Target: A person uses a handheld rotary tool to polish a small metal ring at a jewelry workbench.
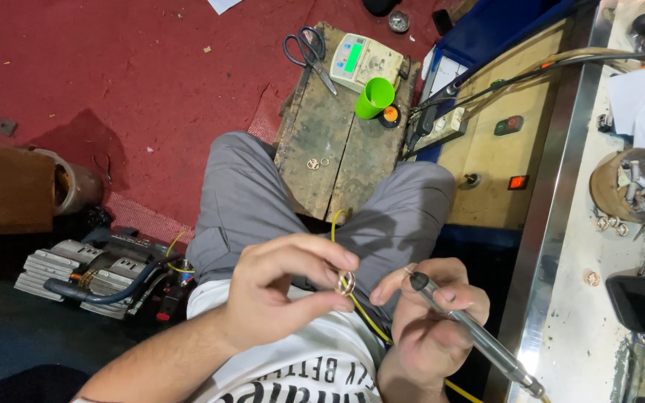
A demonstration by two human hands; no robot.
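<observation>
A red carpeted floor fills the upper left, and a long metal-edged counter runs down the right side, carrying a round block stuck with small tools and a few loose rings. Between them the person's grey-trousered legs straddle a worn wooden board. At the board's far end lie black-handled scissors, a small digital scale and a green plastic cup; two small rings rest near its middle. A pump-like machine with a dark hose sits on the floor at the left.

The left hand is raised above the lap, its thumb and fingers pressed together on a small ring, held up just in front of the white shirt. The right hand is curled around a slim metal handpiece, gripped like a pen, its dark tip pointing up and left and standing just beside the ring; whether they touch I cannot tell. A yellow cord runs under the hands.
</observation>
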